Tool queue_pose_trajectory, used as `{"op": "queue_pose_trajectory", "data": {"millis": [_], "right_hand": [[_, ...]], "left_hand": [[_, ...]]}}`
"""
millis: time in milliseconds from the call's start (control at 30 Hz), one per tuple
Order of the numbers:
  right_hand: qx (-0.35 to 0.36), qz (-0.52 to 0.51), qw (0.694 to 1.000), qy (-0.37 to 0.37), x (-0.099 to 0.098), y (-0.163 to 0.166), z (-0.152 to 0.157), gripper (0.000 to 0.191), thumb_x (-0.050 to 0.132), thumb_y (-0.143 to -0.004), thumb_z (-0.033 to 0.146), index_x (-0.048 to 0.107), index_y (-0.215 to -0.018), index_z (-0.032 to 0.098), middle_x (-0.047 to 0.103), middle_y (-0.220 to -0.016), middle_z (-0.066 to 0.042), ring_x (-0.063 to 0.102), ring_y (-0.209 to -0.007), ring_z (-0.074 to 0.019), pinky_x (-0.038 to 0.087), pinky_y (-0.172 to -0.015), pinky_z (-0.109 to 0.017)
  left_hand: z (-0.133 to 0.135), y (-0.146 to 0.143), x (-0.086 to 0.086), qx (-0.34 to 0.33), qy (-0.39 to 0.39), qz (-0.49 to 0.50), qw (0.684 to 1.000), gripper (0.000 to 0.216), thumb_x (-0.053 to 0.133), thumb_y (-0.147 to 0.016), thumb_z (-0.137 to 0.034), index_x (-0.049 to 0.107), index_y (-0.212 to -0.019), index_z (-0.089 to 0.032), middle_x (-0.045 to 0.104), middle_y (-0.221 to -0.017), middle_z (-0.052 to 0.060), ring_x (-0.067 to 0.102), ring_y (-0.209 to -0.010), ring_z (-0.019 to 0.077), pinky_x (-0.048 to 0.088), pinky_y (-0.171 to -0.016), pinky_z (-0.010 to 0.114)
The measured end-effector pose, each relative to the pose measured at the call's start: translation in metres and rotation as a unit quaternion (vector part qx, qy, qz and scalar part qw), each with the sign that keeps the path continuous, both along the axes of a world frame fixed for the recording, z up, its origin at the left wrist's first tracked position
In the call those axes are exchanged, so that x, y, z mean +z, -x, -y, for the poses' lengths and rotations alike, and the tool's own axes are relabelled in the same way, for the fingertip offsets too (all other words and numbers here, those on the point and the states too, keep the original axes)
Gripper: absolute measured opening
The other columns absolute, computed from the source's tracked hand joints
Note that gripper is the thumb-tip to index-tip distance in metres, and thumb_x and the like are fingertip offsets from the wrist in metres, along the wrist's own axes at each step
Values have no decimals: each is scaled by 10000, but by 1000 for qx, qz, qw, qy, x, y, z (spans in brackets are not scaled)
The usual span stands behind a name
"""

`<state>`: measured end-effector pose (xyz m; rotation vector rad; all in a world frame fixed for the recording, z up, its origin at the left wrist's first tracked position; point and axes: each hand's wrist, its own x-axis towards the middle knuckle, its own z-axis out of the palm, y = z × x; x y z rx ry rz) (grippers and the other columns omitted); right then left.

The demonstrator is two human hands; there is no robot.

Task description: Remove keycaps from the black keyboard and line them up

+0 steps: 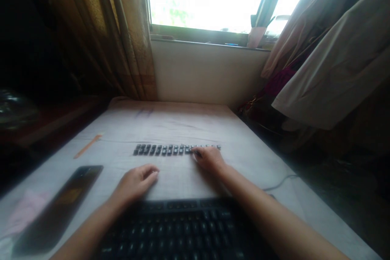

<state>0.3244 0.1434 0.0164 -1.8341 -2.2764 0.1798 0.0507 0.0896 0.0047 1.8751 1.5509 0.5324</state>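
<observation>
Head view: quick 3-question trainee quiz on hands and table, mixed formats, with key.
1. True or false: the right hand touches the row of keycaps.
2. Which lies nearest the left hand? A) orange pencil B) keyboard C) phone
3. Fill in: the phone lies to the ___ of the keyboard.

Key: 1 true, at the row's right end. 2 B, the keyboard is just below the hand. 3 left.
</observation>
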Motion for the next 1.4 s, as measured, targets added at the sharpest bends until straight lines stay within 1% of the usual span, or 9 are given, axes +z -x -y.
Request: {"op": "queue_pose_trajectory", "data": {"millis": [233, 400, 500, 600, 700, 800, 933, 1033, 1400], "right_hand": [[-23, -131, 991, -22, 14, -13, 4, 285, 487, -889, 362, 737, -975, 257, 750, -821, -47, 679, -776, -211, 471, -715, -284], [-21, -276, 961, -7, 27, -32, 17, 622, 208, -955, 501, 691, -1014, 115, 683, -635, -63, 627, -542, -155, 468, -526, -240], [-15, -411, 911, 13, 32, -43, 31, 738, 175, -914, 626, 683, -1006, 99, 688, -745, -100, 635, -605, -167, 458, -467, -236], [-23, -516, 856, 33, 36, -54, 47, 739, 288, -841, 740, 704, -807, 130, 619, -667, -64, 555, -540, -135, 393, -421, -220], [-29, -527, 848, 52, 41, -62, 59, 725, 297, -830, 763, 659, -671, 155, 454, -492, 15, 389, -412, -88, 288, -383, -212], [-16, -526, 847, 81, 47, -67, 65, 666, 342, -818, 759, 624, -691, 169, 380, -438, 54, 330, -384, -81, 248, -377, -213], [3, -490, 862, 128, 58, -68, 69, 430, 570, -779, 595, 603, -765, 167, 500, -549, 38, 434, -451, -83, 326, -419, -209], [19, -463, 867, 186, 65, -66, 74, 271, 635, -759, 422, 623, -868, 174, 559, -646, 27, 506, -536, -97, 406, -490, -218], [97, -346, 867, 344, 63, -48, 87, 199, 599, -833, 328, 653, -879, 142, 608, -720, -6, 545, -636, -113, 451, -604, -244]], "left_hand": [[0, 0, 0, -2, -6, -12, 1000, 340, 482, -826, -484, 678, -927, -226, 741, -854, 32, 670, -834, 263, 460, -744, 333], [-1, 1, -1, 1, -4, -4, 1000, 358, 487, -813, -495, 680, -931, -217, 743, -849, 36, 673, -837, 268, 464, -752, 334], [-1, 1, -2, 2, -8, -7, 1000, 341, 496, -812, -491, 684, -914, -226, 746, -837, 23, 672, -822, 267, 463, -738, 329], [-1, 1, -1, 3, -14, -12, 1000, 324, 507, -808, -483, 690, -908, -234, 753, -841, 20, 672, -824, 269, 462, -736, 328], [-1, 1, -1, 5, -14, -18, 1000, 329, 508, -808, -482, 694, -930, -239, 760, -862, 26, 677, -844, 272, 465, -753, 333], [0, 1, -1, 6, -13, -20, 1000, 341, 505, -809, -483, 699, -947, -238, 763, -883, 30, 677, -856, 272, 469, -759, 335], [0, 1, 0, 9, -3, -24, 1000, 364, 504, -810, -503, 702, -950, -232, 760, -879, 36, 679, -843, 273, 473, -761, 344], [-1, 1, 0, 12, 6, -36, 999, 385, 514, -800, -518, 701, -979, -232, 758, -878, 32, 680, -844, 276, 474, -768, 348], [-2, 5, -3, 2, 13, -67, 998, 374, 505, -837, -513, 691, -1026, -251, 755, -950, 38, 684, -892, 275, 496, -775, 356]]}}
